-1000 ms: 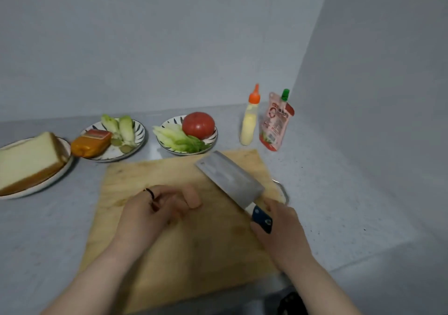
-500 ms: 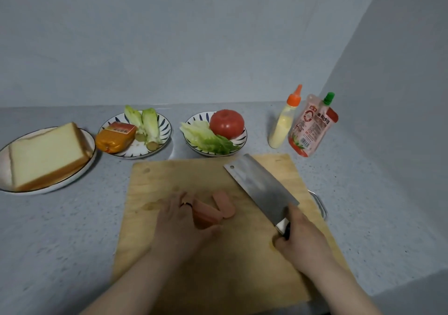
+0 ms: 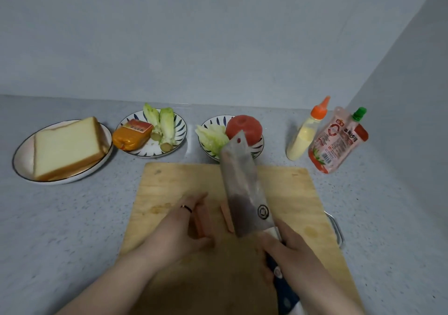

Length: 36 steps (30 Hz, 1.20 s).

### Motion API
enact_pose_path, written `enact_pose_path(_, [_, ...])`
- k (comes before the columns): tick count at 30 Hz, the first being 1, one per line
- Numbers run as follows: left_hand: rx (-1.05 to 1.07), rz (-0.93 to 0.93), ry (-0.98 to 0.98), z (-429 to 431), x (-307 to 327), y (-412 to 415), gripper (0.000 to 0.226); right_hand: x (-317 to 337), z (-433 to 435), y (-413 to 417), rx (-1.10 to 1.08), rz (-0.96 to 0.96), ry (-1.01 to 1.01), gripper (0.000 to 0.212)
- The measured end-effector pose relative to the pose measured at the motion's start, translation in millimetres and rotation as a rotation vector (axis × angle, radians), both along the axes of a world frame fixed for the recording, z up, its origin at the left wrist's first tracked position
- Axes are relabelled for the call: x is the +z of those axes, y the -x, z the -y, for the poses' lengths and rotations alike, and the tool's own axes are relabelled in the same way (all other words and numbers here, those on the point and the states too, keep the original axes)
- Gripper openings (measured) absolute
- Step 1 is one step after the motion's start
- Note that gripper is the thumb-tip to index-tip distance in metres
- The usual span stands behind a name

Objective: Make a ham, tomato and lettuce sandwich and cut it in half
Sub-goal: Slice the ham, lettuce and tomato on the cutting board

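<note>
On my screen the left hand (image 3: pixel 180 230) lies on the wooden cutting board (image 3: pixel 295 193), and its grip holds a ham sausage piece (image 3: pixel 203 220) between the fingers and the thumb. The picture is a little blurred there. The right hand (image 3: pixel 291 254) has its grip closed around the dark handle of the cleaver (image 3: pixel 244 188). The blade is tilted and points to the far side. A thin ham slice (image 3: pixel 226 217) lies just left of the blade, partly hidden by it.

At the far side of the desk (image 3: pixel 60 217) I see, from left to right:
- bread (image 3: pixel 65 150) on a plate
- a packaged ham sausage (image 3: pixel 132 134) with lettuce stalks (image 3: pixel 164 125)
- lettuce leaves (image 3: pixel 211 137) with a tomato (image 3: pixel 244 128)
- a squeeze bottle (image 3: pixel 303 137) beside a red sauce pouch (image 3: pixel 337 140)
</note>
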<state>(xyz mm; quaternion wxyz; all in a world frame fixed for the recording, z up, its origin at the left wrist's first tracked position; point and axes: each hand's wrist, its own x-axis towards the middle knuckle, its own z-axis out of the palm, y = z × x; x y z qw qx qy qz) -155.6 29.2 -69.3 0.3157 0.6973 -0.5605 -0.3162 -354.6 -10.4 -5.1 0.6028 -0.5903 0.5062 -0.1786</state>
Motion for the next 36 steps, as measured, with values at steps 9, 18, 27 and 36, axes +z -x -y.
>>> enact_pose_path(9, [0.028,0.043,0.014,-8,-5,-7,0.087,-19,-4,-8,0.054,-0.053,-0.067,0.017])
enact_pose_path(18, [0.132,0.123,0.041,-9,-10,4,0.069,-18,-3,-14,0.057,-0.116,0.006,0.020])
enact_pose_path(27, [0.140,0.116,0.041,-9,-16,3,0.068,-10,-13,-20,0.087,-0.110,0.028,0.026])
enact_pose_path(36, [0.177,0.154,0.008,-6,-15,8,0.068,-7,-14,-22,0.113,-0.140,0.113,0.026])
